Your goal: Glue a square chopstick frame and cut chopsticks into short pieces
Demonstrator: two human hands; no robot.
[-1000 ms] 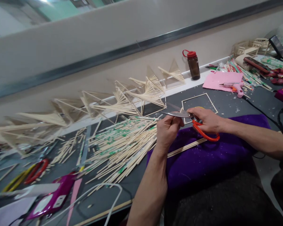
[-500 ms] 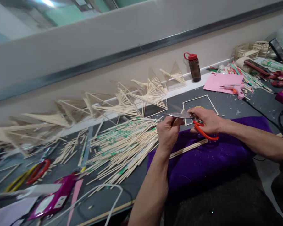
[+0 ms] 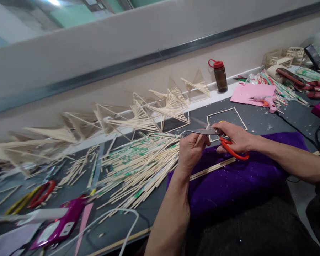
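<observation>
My right hand (image 3: pixel 236 137) is closed on red-handled scissors (image 3: pixel 233 150), whose metal blades point left over my left hand (image 3: pixel 193 149). The fingers of my left hand are pinched just below the blades; a small pale stick end (image 3: pixel 208 126) shows at the blades, and the rest of it is hidden. Below both hands, a few wooden sticks (image 3: pixel 213 169) lie on the purple cloth (image 3: pixel 234 188) across my lap. A square stick frame (image 3: pixel 240 118) rests on the dark table behind my right hand.
Loose sticks (image 3: pixel 149 163) are piled left of my hands. Twisted stick models (image 3: pixel 146 121) line the wall beside a brown bottle (image 3: pixel 220 78). A pink glue gun (image 3: pixel 269 102) lies right; a magenta one (image 3: pixel 66 222) and more scissors (image 3: pixel 42 193) are at left.
The scissor blades have come closer together. My left hand has shifted very slightly right, and the scissor handles a little down and right.
</observation>
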